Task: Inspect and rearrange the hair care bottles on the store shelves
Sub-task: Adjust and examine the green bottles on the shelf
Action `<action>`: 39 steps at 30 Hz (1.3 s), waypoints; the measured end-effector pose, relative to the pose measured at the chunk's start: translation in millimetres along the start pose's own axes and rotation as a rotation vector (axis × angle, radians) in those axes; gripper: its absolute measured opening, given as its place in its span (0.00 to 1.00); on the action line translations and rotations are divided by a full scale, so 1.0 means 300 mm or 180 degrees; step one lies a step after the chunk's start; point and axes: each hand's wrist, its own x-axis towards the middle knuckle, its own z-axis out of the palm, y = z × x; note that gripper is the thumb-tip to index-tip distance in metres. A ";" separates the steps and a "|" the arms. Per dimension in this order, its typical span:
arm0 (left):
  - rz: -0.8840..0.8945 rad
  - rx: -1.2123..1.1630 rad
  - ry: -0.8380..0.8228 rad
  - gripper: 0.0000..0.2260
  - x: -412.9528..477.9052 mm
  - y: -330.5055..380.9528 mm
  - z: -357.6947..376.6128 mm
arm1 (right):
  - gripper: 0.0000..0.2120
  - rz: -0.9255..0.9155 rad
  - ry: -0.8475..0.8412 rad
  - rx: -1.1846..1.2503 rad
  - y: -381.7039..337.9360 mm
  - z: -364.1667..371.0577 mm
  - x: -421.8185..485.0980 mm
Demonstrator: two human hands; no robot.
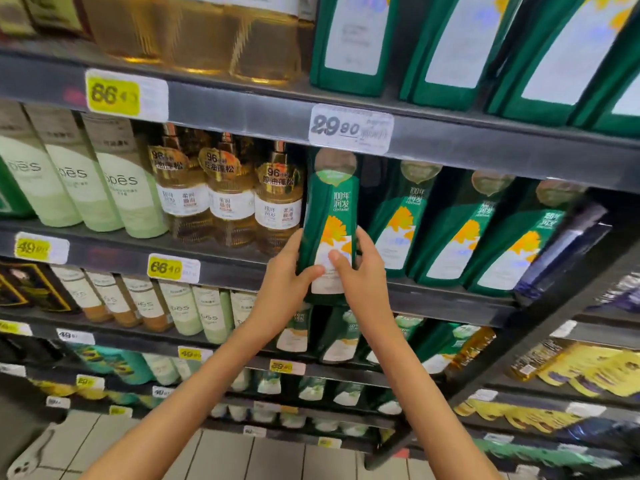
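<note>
Gripping the green bottle point(329, 220) low on each side, the left hand point(285, 282) and right hand point(362, 271) held it upright just off the shelf point(433, 301) lip, equally close, its likely slot straight behind between the amber bottles point(228, 199) and matching green row point(450, 237).

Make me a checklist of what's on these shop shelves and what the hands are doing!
Surface: dark shelf with a white price tag on its edge.
Job's things: green bottle held upright; three matching green bottles to its right, amber bottles to its left.
Clutter: nothing seen.
Hands: left hand and right hand both grip the green bottle's lower half.
Cables: nothing seen.
Surroundings: tiled floor below; more stocked shelves.
</note>
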 end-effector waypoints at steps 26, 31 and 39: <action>0.0210 0.0834 0.0600 0.34 0.073 -0.079 0.079 | 0.25 -0.0050 0.0298 -0.0122 0.061 0.018 0.053; 0.0375 0.0560 0.0575 0.31 0.077 -0.100 0.086 | 0.25 -0.0229 0.0493 -0.0607 0.081 0.017 0.012; 0.0186 0.0111 0.0637 0.30 0.107 -0.120 0.104 | 0.23 0.0183 0.0481 -0.0579 0.098 0.039 -0.011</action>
